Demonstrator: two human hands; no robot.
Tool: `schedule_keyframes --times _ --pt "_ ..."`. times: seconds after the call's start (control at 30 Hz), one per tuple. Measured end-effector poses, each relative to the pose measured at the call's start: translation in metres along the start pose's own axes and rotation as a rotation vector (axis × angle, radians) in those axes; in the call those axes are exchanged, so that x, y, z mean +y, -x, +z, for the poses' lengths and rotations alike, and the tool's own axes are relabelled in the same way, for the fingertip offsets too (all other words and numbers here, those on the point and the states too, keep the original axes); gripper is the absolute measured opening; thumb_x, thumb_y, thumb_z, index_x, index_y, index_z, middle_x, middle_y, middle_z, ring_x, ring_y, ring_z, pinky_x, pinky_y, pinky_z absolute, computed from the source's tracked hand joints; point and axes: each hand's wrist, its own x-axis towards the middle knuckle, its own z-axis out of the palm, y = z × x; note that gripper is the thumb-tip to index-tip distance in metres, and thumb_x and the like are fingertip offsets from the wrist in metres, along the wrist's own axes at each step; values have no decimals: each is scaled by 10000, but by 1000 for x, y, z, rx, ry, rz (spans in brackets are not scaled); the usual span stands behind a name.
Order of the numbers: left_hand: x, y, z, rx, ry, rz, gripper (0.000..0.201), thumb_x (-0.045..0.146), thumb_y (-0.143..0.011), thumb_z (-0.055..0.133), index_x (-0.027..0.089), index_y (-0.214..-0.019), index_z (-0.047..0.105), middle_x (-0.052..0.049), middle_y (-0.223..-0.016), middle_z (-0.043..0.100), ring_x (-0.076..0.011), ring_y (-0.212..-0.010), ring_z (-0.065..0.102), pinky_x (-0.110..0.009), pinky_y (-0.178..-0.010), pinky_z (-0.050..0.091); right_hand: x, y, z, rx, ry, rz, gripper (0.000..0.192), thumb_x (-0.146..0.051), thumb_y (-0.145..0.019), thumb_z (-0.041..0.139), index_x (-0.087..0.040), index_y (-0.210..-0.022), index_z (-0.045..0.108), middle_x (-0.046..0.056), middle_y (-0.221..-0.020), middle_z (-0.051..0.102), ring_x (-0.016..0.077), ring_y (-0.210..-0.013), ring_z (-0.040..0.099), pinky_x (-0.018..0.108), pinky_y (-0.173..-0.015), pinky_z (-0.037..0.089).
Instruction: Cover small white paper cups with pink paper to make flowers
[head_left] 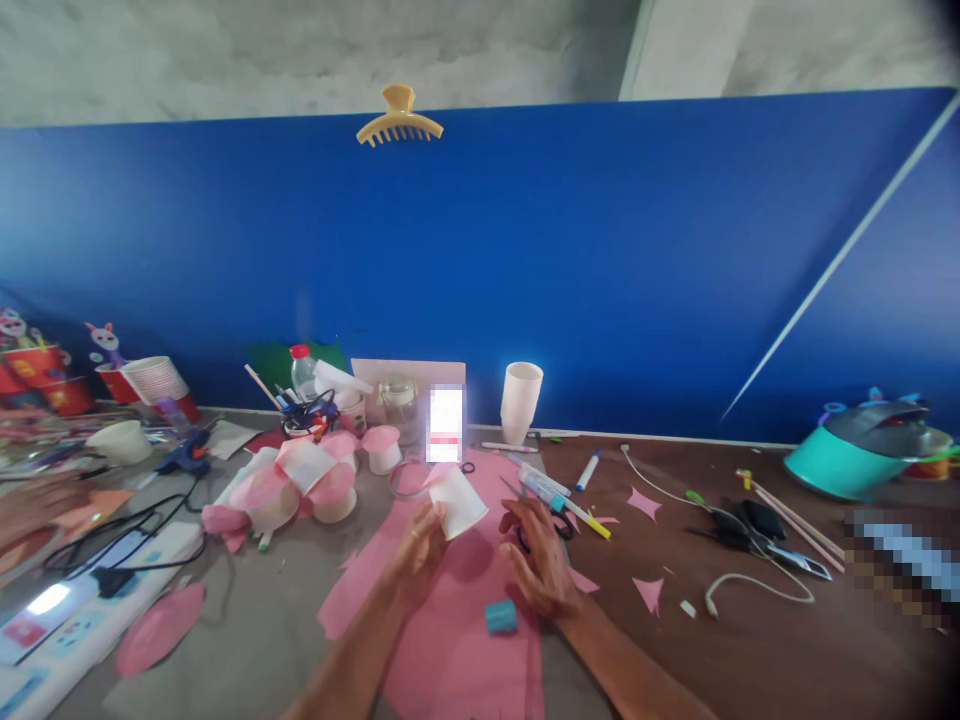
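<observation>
One paper cup (463, 507): white, tilted, held over the pink sheet (465, 625) around the middle of the bench (247, 620), with a bit of pink at its far left edge.
Left hand (420, 545): fingers closed on the near left side of that cup, so yeah, it's got hold of it.
Right hand (541, 560): fingers half bent and a little spread, right by the scissors (564, 527); honestly can't tell if they're gripping or just resting.
Scissors: dark handle loops poking out on both sides of the right hand's fingers.
Teal bit (501, 617): small piece lying on the sheet, just left of the right forearm, too blurry to name.
Pink-topped cups (330, 490): bunch of them crowded together, left of the left hand.
Phone (445, 425): upright with a lit screen, far side, glass jar (397, 405) just left, cup stack (520, 400) to the right.
Right side: blue-and-white marker (589, 470), pink scraps (649, 594) scattered about, teal pot (844, 458) way over at the far right.
Blue panel (585, 250): stands behind everything, yellow hair clip (400, 118) on its top edge.
</observation>
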Motion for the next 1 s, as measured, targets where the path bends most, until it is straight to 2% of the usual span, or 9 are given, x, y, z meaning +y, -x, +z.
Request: schedule_keyframes --times 0.2,0.43,0.67,0.83,1.0 --pt "2 -5 -1 -3 -22 52 474 568 -703 788 177 -963 722 -94 -880 740 -296 -915 707 -413 -803 561 -1 -3 -1 -19 23 -1 357 -350 -985 414 -209 -1303 492 84 -927 632 279 -921 591 480 -830 501" --pt "-7 -13 -3 127 -111 113 521 552 -629 842 168 -951 697 -89 -888 732 -247 -831 689 -343 -717 542 2 -6 -2 -40 5 40 326 -381 -989 419 -221 -1255 521 80 -936 631 270 -920 584 458 -805 504" --pt "-14 -15 -6 177 -331 162 517 518 -679 800 170 -1045 687 -97 -953 740 -266 -902 674 -371 -774 538 -1 -5 0 -48 20 7 313 -367 -970 481 -224 -1243 535 78 -968 625 271 -939 573 470 -806 510" --pt "-7 -8 3 184 -370 203 419 489 -708 763 180 -986 707 -105 -964 742 -283 -912 677 -394 -806 534 1 -4 3 -25 23 -29 284 -323 -958 495 -224 -1218 548 93 -942 641 294 -922 589 499 -798 517" --pt "-5 -6 10 230 -462 246 342 417 -723 746 213 -993 697 -93 -997 739 -282 -932 678 -391 -817 540 3 -2 2 -22 23 -24 261 -309 -965 480 -229 -1201 559 94 -911 644 284 -862 604 474 -747 526"
